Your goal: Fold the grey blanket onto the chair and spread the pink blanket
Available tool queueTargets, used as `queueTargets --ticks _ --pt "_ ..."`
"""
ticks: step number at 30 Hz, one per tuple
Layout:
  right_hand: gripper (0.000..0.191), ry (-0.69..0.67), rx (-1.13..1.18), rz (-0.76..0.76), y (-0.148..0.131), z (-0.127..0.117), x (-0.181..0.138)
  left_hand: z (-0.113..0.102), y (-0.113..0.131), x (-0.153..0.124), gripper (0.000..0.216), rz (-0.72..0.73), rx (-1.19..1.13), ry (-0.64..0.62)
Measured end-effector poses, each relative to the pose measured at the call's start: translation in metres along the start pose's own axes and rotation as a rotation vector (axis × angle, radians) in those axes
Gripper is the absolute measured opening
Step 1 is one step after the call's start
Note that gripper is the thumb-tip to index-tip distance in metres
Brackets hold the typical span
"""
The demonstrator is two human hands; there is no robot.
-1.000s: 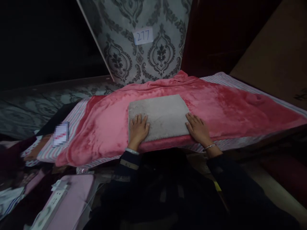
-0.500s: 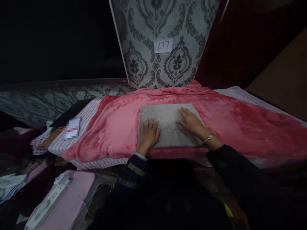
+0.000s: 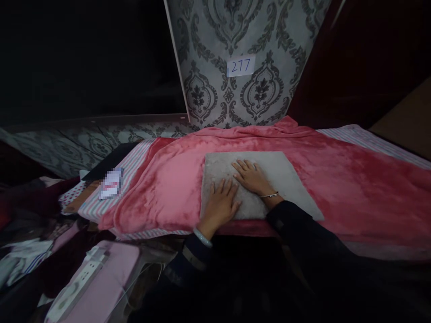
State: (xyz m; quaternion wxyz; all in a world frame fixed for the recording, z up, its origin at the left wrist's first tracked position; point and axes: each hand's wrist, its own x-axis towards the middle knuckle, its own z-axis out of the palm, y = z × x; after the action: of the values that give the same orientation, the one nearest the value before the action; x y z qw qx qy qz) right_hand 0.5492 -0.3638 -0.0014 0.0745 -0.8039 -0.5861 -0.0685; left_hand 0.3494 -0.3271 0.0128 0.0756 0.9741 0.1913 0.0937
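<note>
A grey, short-pile rectangular mat (image 3: 289, 193) lies flat on a pink plush blanket (image 3: 168, 179). My left hand (image 3: 222, 202) rests palm down on the mat's left front part, fingers spread and pointing away from me. Farther back, near the mat's middle, my right hand (image 3: 252, 177) lies flat on it with its fingers stretched toward the left. The two hands are close together but apart. Neither grips anything. Each wrist wears a bracelet.
Striped cloth (image 3: 134, 161) shows under the blanket's edges. A small packet, blurred out, (image 3: 112, 184) lies at the left. A white power strip (image 3: 79, 282) rests on a pink stool (image 3: 117, 269) at lower left. Behind stand a patterned wall (image 3: 229, 94) and a large dark screen (image 3: 90, 58).
My right hand has slid left across the mat, closer to my left hand. The left hand stays on the mat's front left. The whole view has shifted slightly.
</note>
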Motion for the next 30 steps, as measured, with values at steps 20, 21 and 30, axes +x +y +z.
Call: queueTargets --ticks 20,21,30 --pt "0.059 -0.061 0.109 -0.146 -0.076 -0.024 0.073 -0.018 -0.063 0.025 0.066 -0.234 -0.094 0.137" --pt "0.059 -0.067 0.103 -0.155 -0.077 -0.018 0.073 -0.011 -0.066 0.027 0.067 -0.243 -0.075 0.092" --pt "0.061 -0.068 0.067 -0.081 -0.039 0.004 0.079 0.009 -0.071 0.018 0.063 -0.233 -0.049 0.090"
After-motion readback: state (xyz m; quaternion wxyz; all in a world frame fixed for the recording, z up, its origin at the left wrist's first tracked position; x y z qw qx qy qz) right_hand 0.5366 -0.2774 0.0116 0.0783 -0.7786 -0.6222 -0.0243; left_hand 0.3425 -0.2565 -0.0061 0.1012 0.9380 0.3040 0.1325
